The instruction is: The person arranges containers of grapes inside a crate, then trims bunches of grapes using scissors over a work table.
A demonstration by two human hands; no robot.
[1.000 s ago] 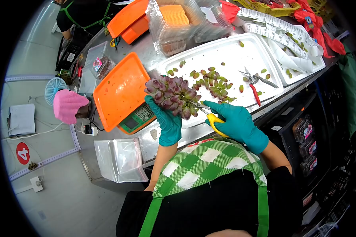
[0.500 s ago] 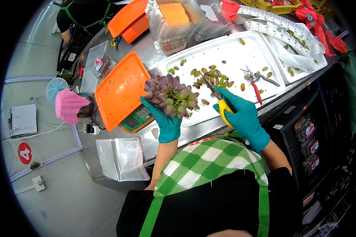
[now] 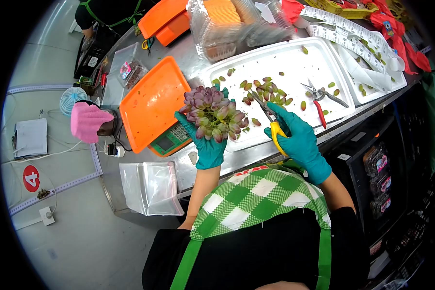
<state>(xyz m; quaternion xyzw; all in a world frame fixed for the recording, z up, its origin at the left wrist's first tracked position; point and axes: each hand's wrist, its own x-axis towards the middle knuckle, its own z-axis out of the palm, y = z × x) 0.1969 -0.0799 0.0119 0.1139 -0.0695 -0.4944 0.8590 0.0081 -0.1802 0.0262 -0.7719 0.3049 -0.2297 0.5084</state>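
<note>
A bunch of purple and green grapes (image 3: 213,113) rests in my left hand (image 3: 209,149), whose teal-gloved fingers curl round its underside. My right hand (image 3: 297,141), also gloved, grips yellow-handled scissors (image 3: 276,133); their blades point up and left over the white tray (image 3: 285,58), to the right of the bunch and apart from it. Loose grapes (image 3: 268,90) lie in the tray around the blade tips. Red-and-grey pruning shears (image 3: 318,99) lie open at the tray's right side.
Left of the bunch stands a scale with an orange pan (image 3: 154,104). Clear plastic boxes (image 3: 217,29) are stacked behind the tray. Label strips (image 3: 357,43) cover a second tray at right. Plastic bags (image 3: 150,188) lie at the front edge. Another person (image 3: 111,12) is at the far left.
The scissors have moved from the bunch to over the tray, and their blades now point up and left. The bunch has turned in my left hand, showing its stems. The view has shifted slightly.
</note>
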